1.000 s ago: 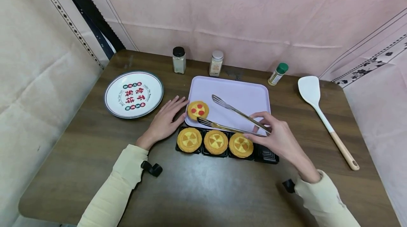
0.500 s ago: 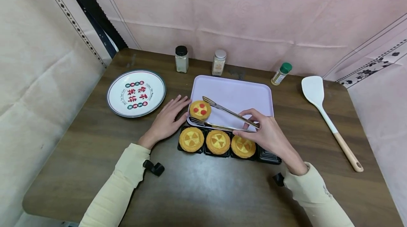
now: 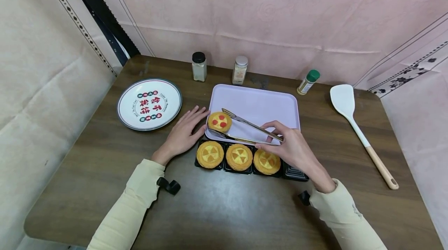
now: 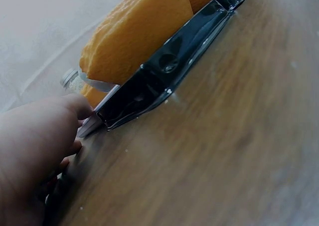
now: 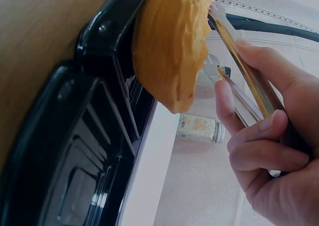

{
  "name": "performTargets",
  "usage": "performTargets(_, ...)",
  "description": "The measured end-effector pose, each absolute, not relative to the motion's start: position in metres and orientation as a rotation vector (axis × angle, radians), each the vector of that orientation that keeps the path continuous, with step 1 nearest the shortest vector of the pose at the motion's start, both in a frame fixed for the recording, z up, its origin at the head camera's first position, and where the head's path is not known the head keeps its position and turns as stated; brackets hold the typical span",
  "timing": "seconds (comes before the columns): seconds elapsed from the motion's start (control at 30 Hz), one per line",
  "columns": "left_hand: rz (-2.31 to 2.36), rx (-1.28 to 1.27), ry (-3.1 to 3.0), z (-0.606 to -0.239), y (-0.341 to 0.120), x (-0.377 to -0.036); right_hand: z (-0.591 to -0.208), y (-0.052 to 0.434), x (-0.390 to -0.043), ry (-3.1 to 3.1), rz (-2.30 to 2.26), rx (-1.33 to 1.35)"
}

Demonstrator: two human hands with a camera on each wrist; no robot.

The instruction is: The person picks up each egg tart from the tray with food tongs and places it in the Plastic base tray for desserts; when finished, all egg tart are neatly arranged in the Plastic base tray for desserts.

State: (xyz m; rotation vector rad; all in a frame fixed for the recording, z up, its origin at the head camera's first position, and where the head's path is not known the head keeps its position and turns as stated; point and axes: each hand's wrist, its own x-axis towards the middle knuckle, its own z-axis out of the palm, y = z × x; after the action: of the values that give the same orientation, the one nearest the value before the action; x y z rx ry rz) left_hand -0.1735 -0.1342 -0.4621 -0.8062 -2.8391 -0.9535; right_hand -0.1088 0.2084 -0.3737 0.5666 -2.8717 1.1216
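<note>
1. While the right hand (image 3: 292, 149) pinches the metal tongs (image 3: 245, 129) over the lilac tray (image 3: 266, 104), their tips sit either side of the red-dotted tart (image 3: 219, 121) at the tray's near left corner.
2. Left hand (image 3: 182, 135) lies flat, fingers straight, on the worktop (image 3: 224, 203) just left of the tray, holding nothing.
3. Three yellow tarts (image 3: 239, 156) sit in the black mould (image 3: 294, 172) touching the tray's near edge.

free: tray (image 3: 266, 104) far half | blocked: jars (image 3: 239, 70) behind, tart box (image 3: 252, 162) in front
</note>
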Motion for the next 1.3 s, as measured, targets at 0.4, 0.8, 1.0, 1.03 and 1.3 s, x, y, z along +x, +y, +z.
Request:
performTargets(0.4,-0.969,-0.81,-2.809,-0.462,-0.134,-0.172,-0.374,0.207,-0.109,-2.849,1.123,0.607)
performTargets(0.8,-0.94,-0.815,-2.801,-0.464,-0.134,-0.174,-0.367,0.211,-0.104,-2.766,1.147,0.586)
performTargets(1.0,-0.96,-0.809,-2.814,-0.462,-0.133,-0.174,-0.353,0.238,-0.09,-2.689,1.08,0.569)
performTargets(1.03,-0.959,-0.806,-2.814,-0.462,-0.133,-0.174,-0.35,0.246,-0.085,-2.674,1.071,0.563)
performTargets(1.3,-0.974,-0.816,-2.802,-0.463,-0.133,-0.174,-0.332,0.323,-0.027,-2.69,1.001,0.28)
